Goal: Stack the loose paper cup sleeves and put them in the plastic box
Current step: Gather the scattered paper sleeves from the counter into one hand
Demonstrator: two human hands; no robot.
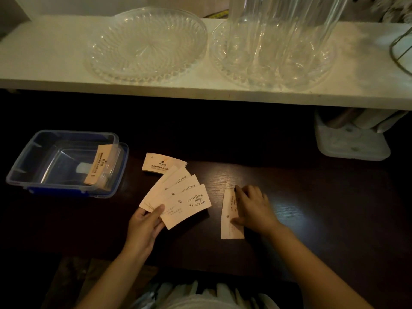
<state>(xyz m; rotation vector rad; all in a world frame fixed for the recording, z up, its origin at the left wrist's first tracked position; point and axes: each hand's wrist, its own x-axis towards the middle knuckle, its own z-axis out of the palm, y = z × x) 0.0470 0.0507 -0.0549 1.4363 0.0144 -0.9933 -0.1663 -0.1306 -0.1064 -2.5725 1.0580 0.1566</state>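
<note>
On the dark wood-grain table point(289, 186), left hand point(145, 226) pinches fanned flat paper sleeves point(178, 195); right hand point(254, 208) presses one sleeve point(229, 219) flat.

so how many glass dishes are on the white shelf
2. One glass dish sits on the left part of the white shelf; the other sits to its right, with tall clear cup stacks standing in it.

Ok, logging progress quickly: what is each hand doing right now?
Left hand: closed on a fan of sleeves.
Right hand: fingers spread flat on a single sleeve on the table, not gripping.
</note>
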